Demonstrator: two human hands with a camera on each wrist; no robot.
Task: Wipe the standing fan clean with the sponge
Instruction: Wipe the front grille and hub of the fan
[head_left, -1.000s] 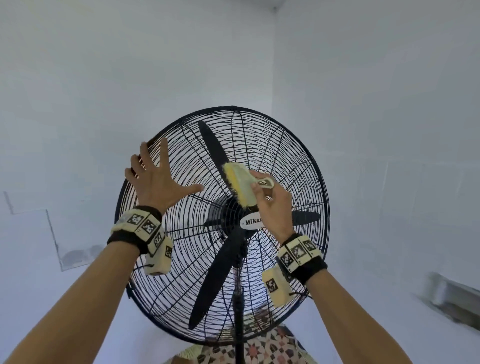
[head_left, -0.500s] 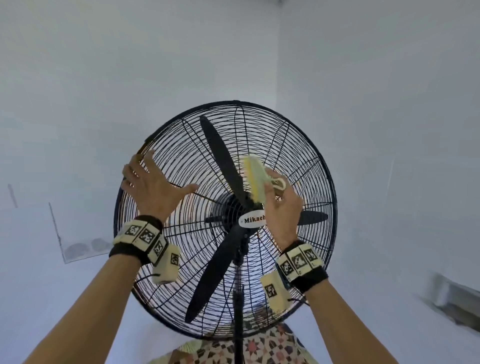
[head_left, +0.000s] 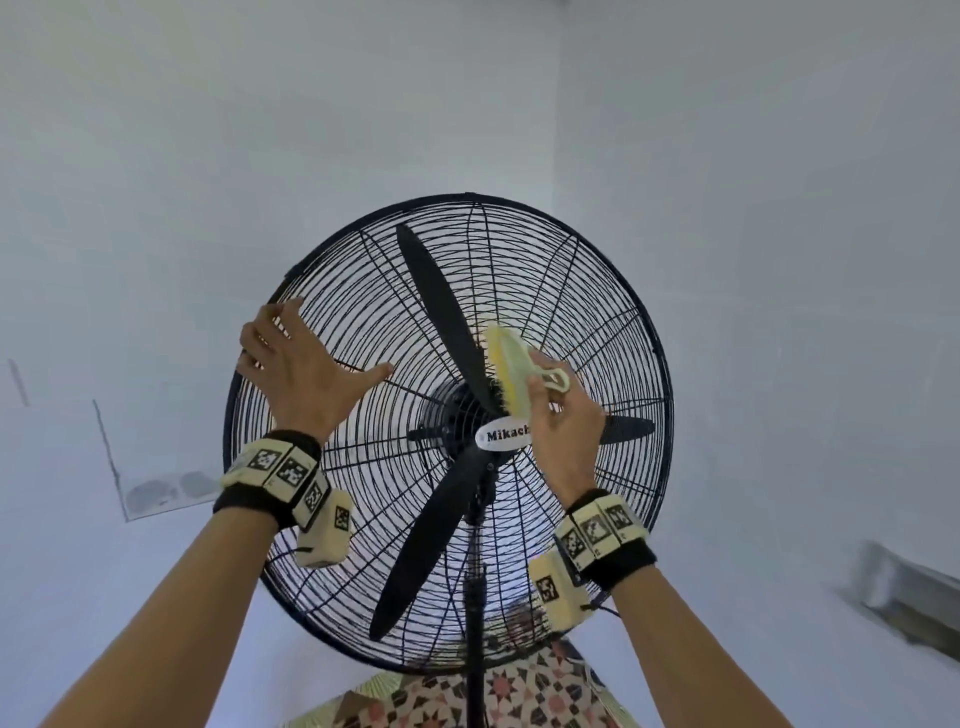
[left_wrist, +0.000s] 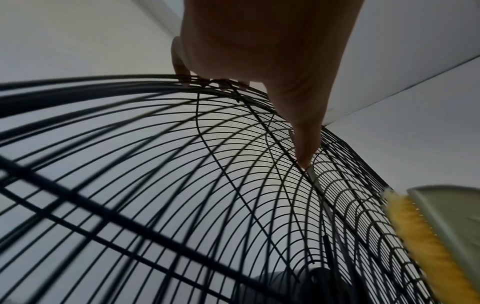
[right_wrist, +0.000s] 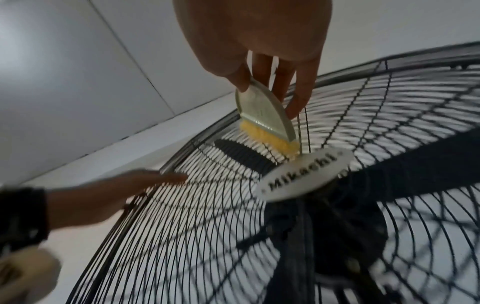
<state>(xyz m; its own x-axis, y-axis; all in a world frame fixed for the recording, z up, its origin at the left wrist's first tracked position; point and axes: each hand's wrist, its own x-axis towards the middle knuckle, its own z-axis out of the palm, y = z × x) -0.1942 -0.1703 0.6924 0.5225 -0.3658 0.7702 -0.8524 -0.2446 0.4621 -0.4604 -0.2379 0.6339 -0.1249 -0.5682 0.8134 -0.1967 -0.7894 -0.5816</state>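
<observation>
The open left hand (head_left: 291, 371) steadies the fan grille (head_left: 597, 291) while the right hand (head_left: 563, 421) grips the sponge (head_left: 511, 364) just above the centre badge (head_left: 503, 435), and the next stroke probably needs light pressure outward along the wires.

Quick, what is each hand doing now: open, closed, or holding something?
Left hand: open, fingers spread flat against the fan grille.
Right hand: pinching the brush, bristles on the grille just above the badge.
</observation>
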